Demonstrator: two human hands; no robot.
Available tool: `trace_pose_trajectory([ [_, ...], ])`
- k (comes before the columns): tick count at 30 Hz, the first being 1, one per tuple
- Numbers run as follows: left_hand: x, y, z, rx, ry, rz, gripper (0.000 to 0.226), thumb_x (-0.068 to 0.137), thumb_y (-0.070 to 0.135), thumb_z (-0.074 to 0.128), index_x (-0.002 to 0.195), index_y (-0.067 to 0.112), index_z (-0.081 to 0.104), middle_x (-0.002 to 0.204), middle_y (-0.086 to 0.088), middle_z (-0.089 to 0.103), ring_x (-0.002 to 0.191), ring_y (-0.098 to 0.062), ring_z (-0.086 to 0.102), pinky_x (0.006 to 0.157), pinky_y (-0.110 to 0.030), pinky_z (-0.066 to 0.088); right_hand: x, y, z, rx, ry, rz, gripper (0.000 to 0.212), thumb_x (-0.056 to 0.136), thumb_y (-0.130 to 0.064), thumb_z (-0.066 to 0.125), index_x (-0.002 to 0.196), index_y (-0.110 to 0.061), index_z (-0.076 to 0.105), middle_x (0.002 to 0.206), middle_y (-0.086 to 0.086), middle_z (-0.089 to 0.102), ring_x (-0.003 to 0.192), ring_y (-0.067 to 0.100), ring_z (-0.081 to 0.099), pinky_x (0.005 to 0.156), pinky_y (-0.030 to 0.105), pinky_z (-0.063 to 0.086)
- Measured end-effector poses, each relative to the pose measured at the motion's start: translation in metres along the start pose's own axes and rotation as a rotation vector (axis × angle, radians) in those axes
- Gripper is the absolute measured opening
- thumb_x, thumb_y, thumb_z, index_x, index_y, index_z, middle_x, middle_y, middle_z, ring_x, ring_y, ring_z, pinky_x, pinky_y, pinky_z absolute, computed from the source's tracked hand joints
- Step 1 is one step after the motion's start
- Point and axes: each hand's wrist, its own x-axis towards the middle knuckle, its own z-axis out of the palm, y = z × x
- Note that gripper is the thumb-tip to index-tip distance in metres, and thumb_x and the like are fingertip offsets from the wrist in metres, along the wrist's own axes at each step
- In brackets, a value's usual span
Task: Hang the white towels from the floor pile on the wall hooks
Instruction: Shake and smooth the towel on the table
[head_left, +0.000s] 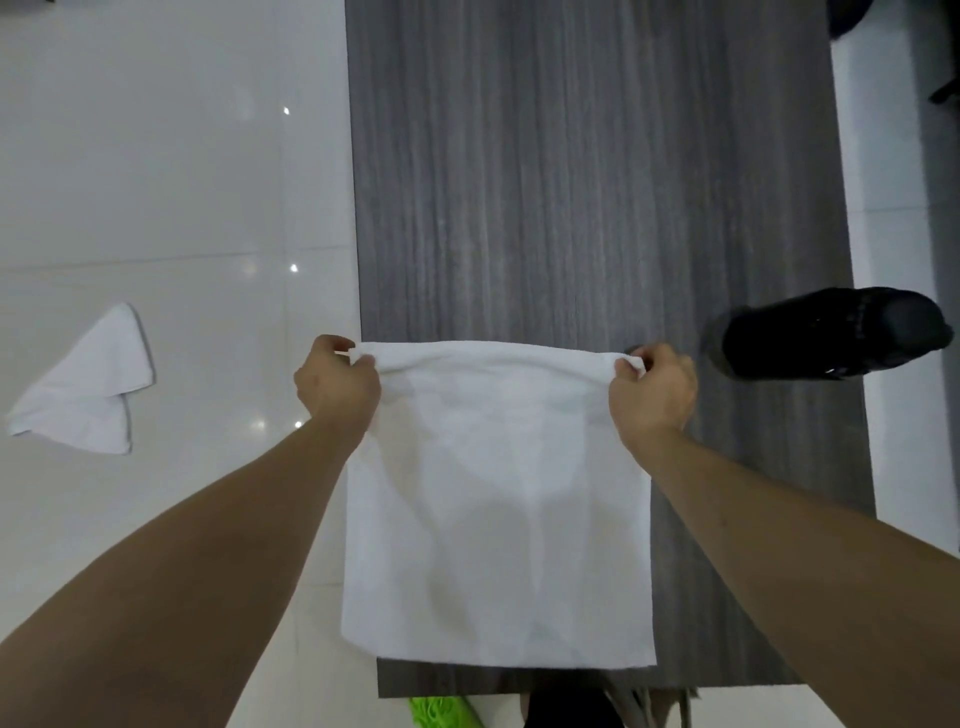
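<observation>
A square white terry towel (496, 509) hangs flat in front of the person, held up by its top edge, which runs straight from left to right; the cloth drops from that edge toward the camera, with its lower hem level and its side edges nearly parallel. The left hand (336, 382) pinches the top left corner, its grip clenched on the cloth, and the right hand (652, 392) pinches the top right corner in the same way, so the top edge is drawn taut between them. Behind the towel lies a long grey wood-grain panel (597, 182), its grain running away from the person; the towel covers the near part of it and overhangs its left edge slightly. To the left spreads glossy white tiled floor (171, 182), where a second white towel (85, 387), folded to a rough triangle, lies well apart. A black shoe (831, 332) sits at the panel's right edge, near the right hand.
</observation>
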Motion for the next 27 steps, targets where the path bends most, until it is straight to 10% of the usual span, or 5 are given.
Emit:
trace_pose_trajectory([
  [7, 0.004, 0.002, -0.001, -0.007, 0.028, 0.04, 0.029, 0.089, 0.009, 0.057, 0.115, 0.02, 0.059, 0.096, -0.004, 0.064, 0.079, -0.021, 0.057, 0.069, -0.025, 0.043, 0.003, -0.001, 0.002, 0.009, 0.056, -0.077, 0.027, 0.095, -0.026, 0.062, 0.121, -0.019, 0.059, 0.118, 0.008, 0.061, 0.112, 0.029, 0.056, 0.097, 0.045, 0.048],
  [13, -0.023, -0.028, -0.005, 0.137, -0.093, 0.121, 0.061, 0.089, 0.025, 0.065, 0.142, 0.013, 0.039, 0.133, -0.014, 0.051, 0.118, -0.033, 0.053, 0.098, -0.042, 0.044, -0.03, 0.012, -0.005, -0.179, 0.127, -0.112, 0.064, 0.089, -0.031, 0.069, 0.14, -0.006, 0.04, 0.134, 0.02, 0.045, 0.122, 0.037, 0.043, 0.103, 0.047, 0.038],
  [21, -0.105, -0.096, -0.014, 0.444, -0.165, 0.435, 0.032, 0.089, 0.014, 0.066, 0.12, 0.015, 0.061, 0.124, -0.011, 0.052, 0.112, -0.028, 0.047, 0.093, -0.035, 0.045, -0.133, 0.07, 0.003, -0.31, -0.223, -0.494, 0.008, 0.087, -0.007, 0.066, 0.094, -0.009, 0.07, 0.095, 0.009, 0.06, 0.089, 0.027, 0.054, 0.073, 0.035, 0.049],
  [27, -0.171, -0.175, -0.013, 0.397, -0.421, 0.693, 0.015, 0.085, 0.014, 0.069, 0.099, 0.012, 0.07, 0.097, -0.008, 0.063, 0.094, -0.03, 0.057, 0.078, -0.037, 0.05, -0.231, 0.127, 0.016, -0.399, -0.406, -0.774, 0.02, 0.075, -0.009, 0.076, 0.093, -0.009, 0.071, 0.096, 0.01, 0.065, 0.086, 0.032, 0.062, 0.073, 0.04, 0.056],
])
